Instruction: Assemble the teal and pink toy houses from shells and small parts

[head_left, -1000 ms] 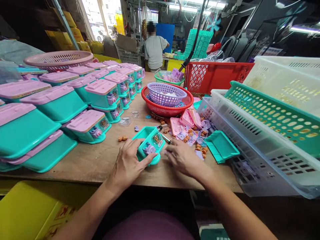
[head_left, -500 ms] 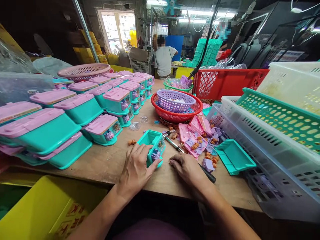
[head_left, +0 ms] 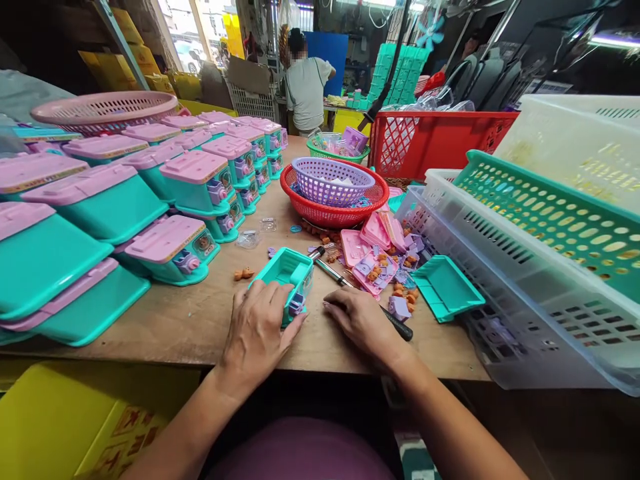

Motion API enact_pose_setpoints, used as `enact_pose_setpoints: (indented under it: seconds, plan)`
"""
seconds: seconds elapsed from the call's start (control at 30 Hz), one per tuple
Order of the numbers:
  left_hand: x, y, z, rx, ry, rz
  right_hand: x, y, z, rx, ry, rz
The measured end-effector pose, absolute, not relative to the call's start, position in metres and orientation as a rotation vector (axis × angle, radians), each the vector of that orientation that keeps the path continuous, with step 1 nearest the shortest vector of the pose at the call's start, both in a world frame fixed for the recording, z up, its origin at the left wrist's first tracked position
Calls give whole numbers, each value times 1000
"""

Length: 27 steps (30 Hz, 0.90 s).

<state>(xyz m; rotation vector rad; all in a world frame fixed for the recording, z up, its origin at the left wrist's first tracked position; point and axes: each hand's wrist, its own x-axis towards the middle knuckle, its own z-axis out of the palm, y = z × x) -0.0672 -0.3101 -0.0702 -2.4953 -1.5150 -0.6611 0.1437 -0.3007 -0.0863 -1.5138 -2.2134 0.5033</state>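
My left hand (head_left: 257, 327) is closed around the near side of an open teal plastic box (head_left: 285, 267), its thumb by a small purple part (head_left: 297, 305) on the box's front. The box stands upright on the table without a lid. To its right, my right hand (head_left: 363, 323) rests on the table with fingers curled and tips together; whatever they hold, if anything, is hidden. Partly behind that hand lies a tool with a metal shaft (head_left: 330, 270) and a black handle (head_left: 399, 325). A small brown bear figure (head_left: 245, 273) lies left of the box.
Stacked teal boxes with pink lids (head_left: 165, 240) fill the left. Ahead are a purple basket (head_left: 333, 183) and a red basket (head_left: 295, 200). Pink lids (head_left: 356, 247), loose parts and a teal tray (head_left: 447, 290) lie right, beside plastic crates (head_left: 550, 300). A person (head_left: 307, 90) stands behind.
The view has shifted right and down, so the scene sits further left and higher. My left hand stays on the teal box, and my right hand stays curled on the table.
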Motion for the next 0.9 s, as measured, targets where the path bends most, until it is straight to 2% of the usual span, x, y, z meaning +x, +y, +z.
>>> enact_pose_setpoints:
  seconds: [0.07, 0.27, 0.63, 0.9]
  plan:
    - [-67, -310, -70, -2503, -1512, -665, 142, -301, -86, -1485, -2225, 527]
    - [-69, -310, -71, -2505, -1502, -638, 143, -310, -90, -1297, -2382, 310]
    - [-76, -305, -89, -2393, -1323, -831, 139, -303, -95, -1418, -2142, 483]
    - [-71, -306, -84, -2329, -1339, -693, 142, -303, -87, -1552, -2053, 645]
